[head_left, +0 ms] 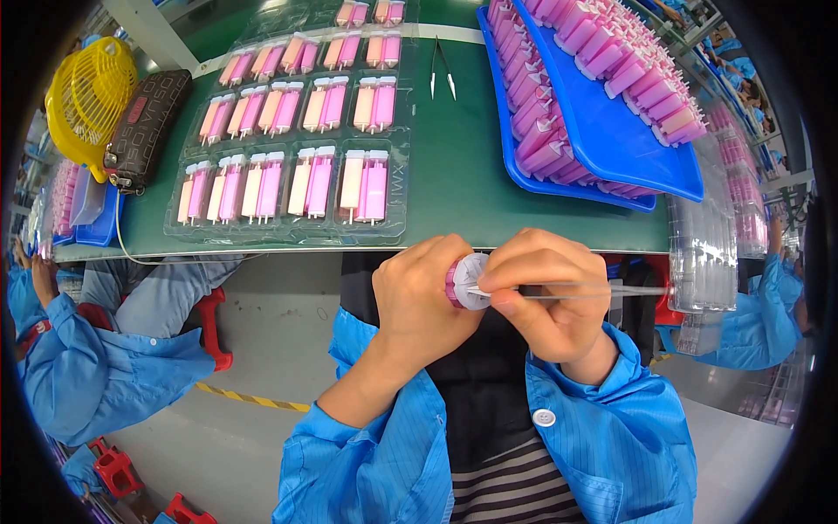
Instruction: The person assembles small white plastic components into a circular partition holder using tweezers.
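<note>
My left hand (423,297) is closed around a pink part with a pale, rounded white end (471,278) that faces right; the fingers hide most of its body. Pinched between the thumb and fingers of my right hand (554,293) is a pair of thin silver tweezers (624,291). Their tips touch or nearly touch the white end, and their back end sticks out to the right. Both hands are close together just in front of the table edge. Beyond them, a clear plastic blister tray (288,234) holds rows of paired cream and pink tube pieces (373,188).
Another pair of tweezers (443,70) lies on the green table (454,166). Stacked blue trays (602,131) with many pink pieces stand at right, beside clear trays (703,262). At left are a yellow basket (87,96) and a dark pouch (150,127). A co-worker in blue (131,371) sits left.
</note>
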`<state>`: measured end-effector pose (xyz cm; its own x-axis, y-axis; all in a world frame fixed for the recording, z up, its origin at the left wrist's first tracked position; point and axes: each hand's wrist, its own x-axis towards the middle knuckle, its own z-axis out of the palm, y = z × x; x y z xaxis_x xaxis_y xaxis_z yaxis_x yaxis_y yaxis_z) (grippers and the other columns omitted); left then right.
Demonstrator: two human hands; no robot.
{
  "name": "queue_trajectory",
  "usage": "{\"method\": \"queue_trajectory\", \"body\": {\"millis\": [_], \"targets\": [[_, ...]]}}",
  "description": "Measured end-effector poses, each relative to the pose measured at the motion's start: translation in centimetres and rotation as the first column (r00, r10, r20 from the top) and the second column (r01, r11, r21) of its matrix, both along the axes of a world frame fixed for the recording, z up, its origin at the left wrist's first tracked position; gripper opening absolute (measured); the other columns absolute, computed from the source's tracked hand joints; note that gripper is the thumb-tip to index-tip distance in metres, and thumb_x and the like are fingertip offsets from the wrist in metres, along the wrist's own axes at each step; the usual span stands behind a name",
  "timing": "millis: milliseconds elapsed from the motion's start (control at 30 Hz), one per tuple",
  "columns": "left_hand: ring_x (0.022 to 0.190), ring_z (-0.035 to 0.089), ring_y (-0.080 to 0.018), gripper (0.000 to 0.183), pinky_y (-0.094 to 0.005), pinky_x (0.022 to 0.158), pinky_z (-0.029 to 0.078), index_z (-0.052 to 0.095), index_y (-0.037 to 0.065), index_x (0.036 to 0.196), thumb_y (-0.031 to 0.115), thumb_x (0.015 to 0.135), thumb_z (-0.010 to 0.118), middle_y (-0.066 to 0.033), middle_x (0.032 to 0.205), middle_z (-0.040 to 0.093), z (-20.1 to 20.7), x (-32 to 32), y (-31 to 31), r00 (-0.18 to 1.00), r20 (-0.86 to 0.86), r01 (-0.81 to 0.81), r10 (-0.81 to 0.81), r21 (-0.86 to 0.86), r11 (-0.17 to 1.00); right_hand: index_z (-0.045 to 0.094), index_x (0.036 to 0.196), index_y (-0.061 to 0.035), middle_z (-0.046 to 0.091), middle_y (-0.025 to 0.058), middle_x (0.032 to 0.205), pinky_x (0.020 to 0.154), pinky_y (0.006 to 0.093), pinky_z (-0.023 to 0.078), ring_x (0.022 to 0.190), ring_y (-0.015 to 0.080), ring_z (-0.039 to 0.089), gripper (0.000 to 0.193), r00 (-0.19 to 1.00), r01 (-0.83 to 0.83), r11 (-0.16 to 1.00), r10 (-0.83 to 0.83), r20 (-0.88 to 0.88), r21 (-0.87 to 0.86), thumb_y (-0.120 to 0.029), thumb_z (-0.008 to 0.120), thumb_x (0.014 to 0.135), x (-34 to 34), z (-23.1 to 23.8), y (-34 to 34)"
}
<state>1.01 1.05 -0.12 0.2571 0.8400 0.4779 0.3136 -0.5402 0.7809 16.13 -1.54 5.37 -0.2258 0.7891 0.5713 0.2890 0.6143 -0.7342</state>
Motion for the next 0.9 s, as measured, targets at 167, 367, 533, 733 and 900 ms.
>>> {"method": "queue_trajectory", "body": {"millis": [167, 367, 533, 733, 900], "targets": [[0.057, 0.06, -0.0293, 0.027, -0.0374, 0.048, 0.044, 0.057, 0.008, 0.072, 0.01, 0.061, 0.081, -0.0087, 0.065, 0.058, 0.5, 0.1, -0.1, 0.999, 0.044, 0.029, -0.029, 0.002, 1.0, 0.069, 0.091, 0.0046, 0.067, 0.0169, 0.087, 0.064, 0.0279, 0.049, 0.075, 0.0191, 0.063, 0.009, 0.973, -0.028, 0.996, 0.009, -0.231, -0.08, -0.001, 0.068, 0.084, 0.5, -0.8, -0.2], [0.057, 0.06, -0.0287, 0.026, -0.0365, 0.048, 0.044, 0.057, 0.007, 0.072, 0.011, 0.063, 0.082, -0.0085, 0.065, 0.058, 0.6, 0.1, -0.2, 0.998, 0.049, 0.028, -0.028, -0.017, 0.999, 0.069, 0.091, 0.0047, 0.067, 0.0168, 0.087, 0.064, 0.0274, 0.049, 0.074, 0.0197, 0.063, 0.01, 0.979, -0.021, 0.998, 0.007, -0.203, -0.067, 0.0, 0.068, 0.083, 0.3, -0.7, 0.0], [0.057, 0.06, -0.0287, 0.027, -0.0365, 0.048, 0.044, 0.058, 0.007, 0.072, 0.012, 0.063, 0.083, -0.0086, 0.065, 0.059, 0.7, 0.1, -0.1, 0.999, 0.041, 0.028, -0.028, -0.015, 0.999, 0.069, 0.091, 0.0045, 0.067, 0.0167, 0.087, 0.064, 0.0275, 0.049, 0.074, 0.0197, 0.063, 0.01, 0.977, -0.02, 0.998, 0.007, -0.213, -0.057, 0.0, 0.068, 0.082, 0.4, -1.1, 0.0], [0.057, 0.06, -0.0286, 0.027, -0.0365, 0.048, 0.044, 0.057, 0.007, 0.072, 0.012, 0.063, 0.083, -0.0086, 0.065, 0.059, 0.7, 0.1, -0.1, 0.999, 0.034, 0.025, -0.025, -0.006, 1.0, 0.068, 0.09, 0.005, 0.067, 0.0168, 0.086, 0.062, 0.0272, 0.049, 0.073, 0.0194, 0.063, 0.008, 0.971, -0.015, 0.999, 0.002, -0.238, -0.051, 0.002, 0.067, 0.083, 0.3, -1.1, 0.1], [0.057, 0.06, -0.0287, 0.027, -0.0369, 0.048, 0.044, 0.057, 0.007, 0.072, 0.011, 0.062, 0.082, -0.0084, 0.065, 0.058, 0.7, 0.2, -0.2, 0.999, 0.045, 0.024, -0.024, 0.004, 1.0, 0.068, 0.089, 0.0049, 0.067, 0.0167, 0.085, 0.062, 0.0269, 0.049, 0.072, 0.0189, 0.063, 0.006, 0.964, -0.015, 0.998, -0.001, -0.267, -0.06, 0.002, 0.067, 0.083, 0.3, -1.2, -0.1]]}}
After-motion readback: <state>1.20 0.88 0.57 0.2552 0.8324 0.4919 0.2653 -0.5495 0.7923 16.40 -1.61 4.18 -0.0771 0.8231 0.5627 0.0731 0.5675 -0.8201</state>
